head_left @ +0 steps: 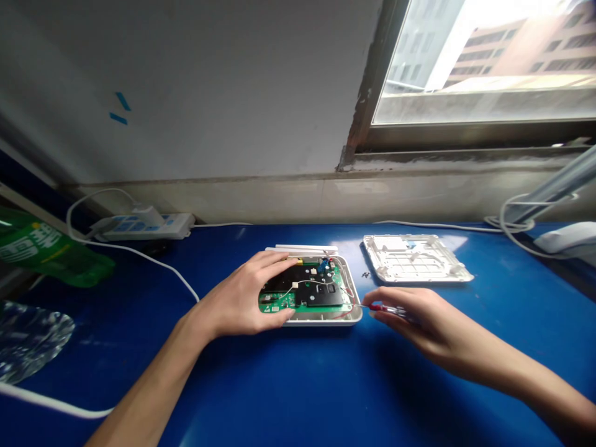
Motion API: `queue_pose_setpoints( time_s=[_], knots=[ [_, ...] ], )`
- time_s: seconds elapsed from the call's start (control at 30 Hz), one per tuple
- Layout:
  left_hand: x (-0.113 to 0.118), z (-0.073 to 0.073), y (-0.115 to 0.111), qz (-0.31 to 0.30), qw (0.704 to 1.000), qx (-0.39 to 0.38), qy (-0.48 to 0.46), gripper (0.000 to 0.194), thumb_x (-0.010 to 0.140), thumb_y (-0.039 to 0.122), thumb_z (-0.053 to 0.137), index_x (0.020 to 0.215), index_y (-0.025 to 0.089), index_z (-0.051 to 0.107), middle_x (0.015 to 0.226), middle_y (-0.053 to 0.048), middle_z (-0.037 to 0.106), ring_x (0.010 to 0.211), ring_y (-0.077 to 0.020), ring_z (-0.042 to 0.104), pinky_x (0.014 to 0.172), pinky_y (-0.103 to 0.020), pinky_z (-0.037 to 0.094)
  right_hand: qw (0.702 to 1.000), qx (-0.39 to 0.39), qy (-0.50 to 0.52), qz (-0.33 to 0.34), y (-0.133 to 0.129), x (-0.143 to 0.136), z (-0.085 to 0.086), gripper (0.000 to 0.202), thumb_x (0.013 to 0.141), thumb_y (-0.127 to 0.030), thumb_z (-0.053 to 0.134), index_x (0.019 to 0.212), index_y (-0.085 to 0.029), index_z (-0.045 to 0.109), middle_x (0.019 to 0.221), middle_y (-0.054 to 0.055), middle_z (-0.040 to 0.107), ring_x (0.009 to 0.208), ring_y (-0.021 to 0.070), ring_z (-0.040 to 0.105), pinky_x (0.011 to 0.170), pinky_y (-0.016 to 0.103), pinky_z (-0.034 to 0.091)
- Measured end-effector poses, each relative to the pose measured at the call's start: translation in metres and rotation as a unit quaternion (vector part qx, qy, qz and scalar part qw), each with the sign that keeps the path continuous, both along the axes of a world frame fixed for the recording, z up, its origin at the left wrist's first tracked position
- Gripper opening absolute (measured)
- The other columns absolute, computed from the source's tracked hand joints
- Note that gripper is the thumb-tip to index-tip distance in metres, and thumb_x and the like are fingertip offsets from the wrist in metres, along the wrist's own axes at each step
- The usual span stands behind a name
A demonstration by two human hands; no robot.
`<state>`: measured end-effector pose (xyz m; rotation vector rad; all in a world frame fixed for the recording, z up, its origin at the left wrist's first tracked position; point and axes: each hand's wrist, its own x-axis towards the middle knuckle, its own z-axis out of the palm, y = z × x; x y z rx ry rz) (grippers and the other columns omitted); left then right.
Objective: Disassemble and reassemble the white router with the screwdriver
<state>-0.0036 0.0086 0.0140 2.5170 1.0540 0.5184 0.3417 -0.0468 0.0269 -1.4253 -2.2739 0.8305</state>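
Note:
An opened white electronic device [356, 292] lies on the blue table, its green circuit board [344, 273] and black plates exposed. My left hand [251, 295] grips the left end of this casing, thumb on the near edge and fingers over the far side. In my right hand [419, 316] is a screwdriver [391, 309] with a clear and red handle, held almost level. Its thin shaft points left and reaches the casing's right edge, near a red wire; whether the tip touches anything cannot be made out.
A white cover [419, 257] lies inside-up at the right, with small dark screws [365, 274] beside it. A power strip [144, 226] with a white cable stands at the back left. Green bottle [51, 251] and clear plastic bottle [32, 338] lie at the left edge.

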Motion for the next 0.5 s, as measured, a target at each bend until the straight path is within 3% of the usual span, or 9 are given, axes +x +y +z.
queue_pose_setpoints(
  time_s=[0.07, 0.27, 0.4, 0.5],
  knots=[
    [-0.004, 0.002, 0.003, -0.011, 1.000, -0.003, -0.016, 0.080, 0.079, 0.035, 0.086, 0.152, 0.025, 0.056, 0.157, -0.011, 0.057, 0.147, -0.0340, 0.051, 0.124, -0.054, 0.043, 0.999, -0.040, 0.013, 0.009, 0.001, 0.001, -0.001, 0.034, 0.107, -0.048, 0.050, 0.123, -0.027, 0.072, 0.114, 0.008, 0.078, 0.098, 0.0250, 0.074, 0.085, 0.035, 0.060],
    [-0.006, 0.014, 0.005, -0.048, 0.998, -0.026, -0.041, 0.078, 0.076, 0.030, 0.088, 0.149, 0.024, 0.060, 0.150, -0.008, 0.064, 0.145, -0.0313, 0.055, 0.124, -0.049, 0.044, 0.998, -0.061, 0.018, 0.002, 0.004, 0.006, 0.000, 0.033, 0.106, -0.050, 0.052, 0.120, -0.029, 0.073, 0.117, 0.008, 0.078, 0.103, 0.0274, 0.073, 0.088, 0.038, 0.060],
    [-0.007, 0.020, 0.005, -0.049, 0.997, -0.046, -0.042, 0.077, 0.076, 0.023, 0.083, 0.149, 0.028, 0.059, 0.146, -0.006, 0.067, 0.134, -0.0283, 0.065, 0.113, -0.042, 0.055, 0.996, -0.073, -0.028, 0.033, 0.008, 0.023, 0.021, 0.028, 0.101, -0.050, 0.059, 0.112, -0.033, 0.078, 0.108, 0.007, 0.080, 0.093, 0.0297, 0.076, 0.076, 0.036, 0.064],
    [-0.008, 0.019, 0.006, -0.048, 0.997, -0.040, -0.047, 0.077, 0.077, 0.019, 0.079, 0.150, 0.028, 0.057, 0.140, -0.005, 0.071, 0.124, -0.0268, 0.071, 0.106, -0.039, 0.059, 1.000, -0.014, -0.023, 0.009, 0.015, 0.030, 0.035, 0.032, 0.098, -0.053, 0.060, 0.106, -0.032, 0.081, 0.102, 0.011, 0.082, 0.089, 0.0324, 0.077, 0.070, 0.037, 0.064]
  ],
)
